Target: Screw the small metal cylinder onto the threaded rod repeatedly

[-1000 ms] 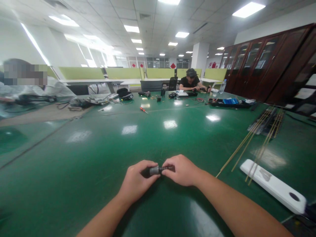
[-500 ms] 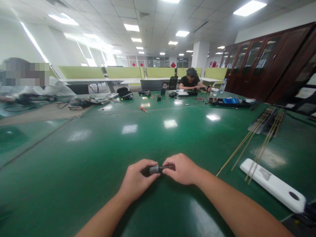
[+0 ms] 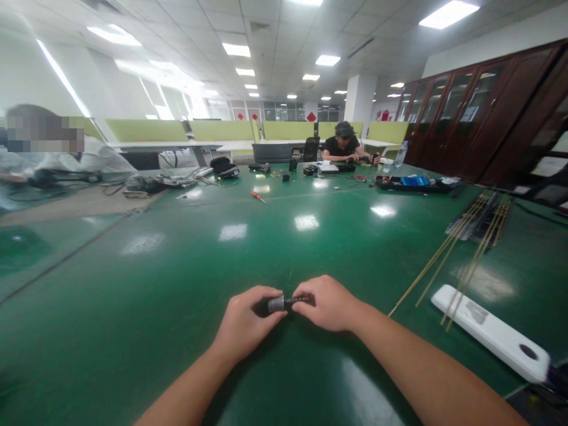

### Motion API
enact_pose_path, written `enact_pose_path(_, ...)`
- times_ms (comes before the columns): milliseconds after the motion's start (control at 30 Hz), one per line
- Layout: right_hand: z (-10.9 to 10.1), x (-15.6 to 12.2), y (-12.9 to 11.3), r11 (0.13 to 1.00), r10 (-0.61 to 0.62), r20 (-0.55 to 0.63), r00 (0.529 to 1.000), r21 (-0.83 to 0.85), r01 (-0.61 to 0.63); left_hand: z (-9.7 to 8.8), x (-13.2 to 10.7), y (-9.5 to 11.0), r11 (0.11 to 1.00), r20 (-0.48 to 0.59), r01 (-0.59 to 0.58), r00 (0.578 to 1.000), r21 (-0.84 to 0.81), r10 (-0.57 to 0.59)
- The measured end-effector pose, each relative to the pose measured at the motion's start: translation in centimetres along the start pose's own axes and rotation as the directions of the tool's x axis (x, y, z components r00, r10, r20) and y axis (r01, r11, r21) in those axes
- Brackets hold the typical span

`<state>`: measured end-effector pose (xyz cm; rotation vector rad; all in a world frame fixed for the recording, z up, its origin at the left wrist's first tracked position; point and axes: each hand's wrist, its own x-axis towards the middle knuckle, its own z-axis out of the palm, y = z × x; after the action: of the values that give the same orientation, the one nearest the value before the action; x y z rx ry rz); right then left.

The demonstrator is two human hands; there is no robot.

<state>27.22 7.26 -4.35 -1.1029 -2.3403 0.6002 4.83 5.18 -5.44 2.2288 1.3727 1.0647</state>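
Observation:
Low in the middle of the view, my left hand [image 3: 248, 319] grips a small silver-and-black cylinder [image 3: 277, 303] between thumb and fingers. A thin, dark, ribbed shaft [image 3: 296, 300] runs from its right end toward my right hand [image 3: 323, 305]. The thumb and index finger of my right hand pinch this shaft. Both hands are close together, just over the green table [image 3: 186, 254]. Fingers partly cover the piece, so its exact kind cannot be made out.
To the right lie thin wooden sticks [image 3: 435, 266] and a long white device [image 3: 488, 331]. An orange-handled screwdriver [image 3: 256, 196] rests farther back. Black cases, cables and a tray with blue things [image 3: 412, 182] line the far edge. One person sits opposite, another at far left.

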Motion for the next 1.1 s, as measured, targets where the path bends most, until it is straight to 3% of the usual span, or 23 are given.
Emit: enact_pose_path(1100, -0.32, 0.01, -0.27, 1.0, 0.012, 0.009, 1.0, 0.01, -0.012, -0.15, 0.06, 0.17, 1.0, -0.011, -0.009, 1.0, 0.012, 0.009)
